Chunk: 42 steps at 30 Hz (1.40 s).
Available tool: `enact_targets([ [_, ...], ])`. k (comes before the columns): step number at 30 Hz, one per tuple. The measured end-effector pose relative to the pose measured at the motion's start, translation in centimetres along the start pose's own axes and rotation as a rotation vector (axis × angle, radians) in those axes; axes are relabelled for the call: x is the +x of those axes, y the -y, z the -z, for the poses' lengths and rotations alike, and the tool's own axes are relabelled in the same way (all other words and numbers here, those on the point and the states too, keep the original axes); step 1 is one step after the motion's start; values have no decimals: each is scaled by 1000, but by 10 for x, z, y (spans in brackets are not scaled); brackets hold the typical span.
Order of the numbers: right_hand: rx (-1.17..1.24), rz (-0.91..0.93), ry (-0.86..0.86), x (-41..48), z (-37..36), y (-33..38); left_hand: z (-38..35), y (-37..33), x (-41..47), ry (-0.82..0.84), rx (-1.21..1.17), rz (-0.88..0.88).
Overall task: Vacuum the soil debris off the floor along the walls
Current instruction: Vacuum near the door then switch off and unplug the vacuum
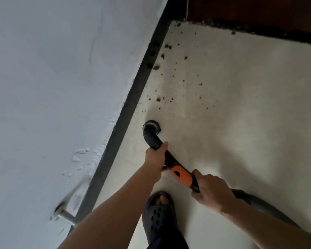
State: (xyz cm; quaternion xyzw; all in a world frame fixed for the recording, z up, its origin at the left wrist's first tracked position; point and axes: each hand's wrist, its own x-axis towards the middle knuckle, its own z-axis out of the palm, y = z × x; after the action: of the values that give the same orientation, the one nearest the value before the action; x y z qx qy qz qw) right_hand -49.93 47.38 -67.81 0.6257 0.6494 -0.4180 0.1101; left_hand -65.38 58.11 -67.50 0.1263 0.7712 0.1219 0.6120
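Vacuuming at the foot of a white wall (52, 69), along its black skirting (131, 103). Gripping the curved black vacuum tube (152, 139) with the left hand (155, 159), fingers curled round it just behind the bend. Clamping the right hand (210, 191) round the same tube farther back, just past the orange section (182, 175), where the ribbed hose (255, 200) trails off to the right. Holding the round nozzle (151, 127) down at the pale floor (241, 114), close to the skirting. Ahead of the nozzle: soil debris (156, 67) in scattered crumbs (larger clods tight against the skirting), thickening into a dark line under the reddish-brown door (250, 9) at the far end. Below the hands, one foot in a dark perforated clog (158, 216). Low on the wall, a metal pipe stub (65, 215).
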Motion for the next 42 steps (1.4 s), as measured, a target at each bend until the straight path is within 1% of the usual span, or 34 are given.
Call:
enact_targets([
  [5, -30, 64, -103, 49, 34, 26, 15, -50, 23, -19, -60, -101],
  [8, -66, 57, -159, 67, 39, 29, 16, -69, 32, 40, -53, -140],
  [12, -24, 29, -203, 83, 49, 28, 5, -92, 42, 99, -35, -242],
  [15, -33, 75, -169, 75, 47, 31, 14, -78, 35, 81, -73, -231],
  [19, -144, 131, -43, 48, 24, 39, 43, -25, 18, 26, -121, -135],
  [21, -178, 160, -19, 42, 17, 40, 49, -9, 15, 10, -119, -146],
  [23, -189, 150, -47, 46, 20, 35, 43, -8, 16, -13, -135, -186],
  [25, -210, 132, -110, 53, 30, 25, 30, -18, 18, -10, -143, -219],
  [30, -50, 48, -216, 69, 65, 10, -14, -68, 26, 98, -46, -288],
  [32, -9, 33, -237, 71, 74, 6, -27, -80, 27, 107, -49, -306],
  [34, -8, 49, -232, 66, 72, 5, -26, -77, 27, 92, -40, -293],
  [39, -77, 81, -134, 47, 39, 9, 0, -33, 19, 62, 10, -222],
  [42, -59, 62, -163, 54, 43, 8, -5, -43, 24, 50, 21, -247],
])
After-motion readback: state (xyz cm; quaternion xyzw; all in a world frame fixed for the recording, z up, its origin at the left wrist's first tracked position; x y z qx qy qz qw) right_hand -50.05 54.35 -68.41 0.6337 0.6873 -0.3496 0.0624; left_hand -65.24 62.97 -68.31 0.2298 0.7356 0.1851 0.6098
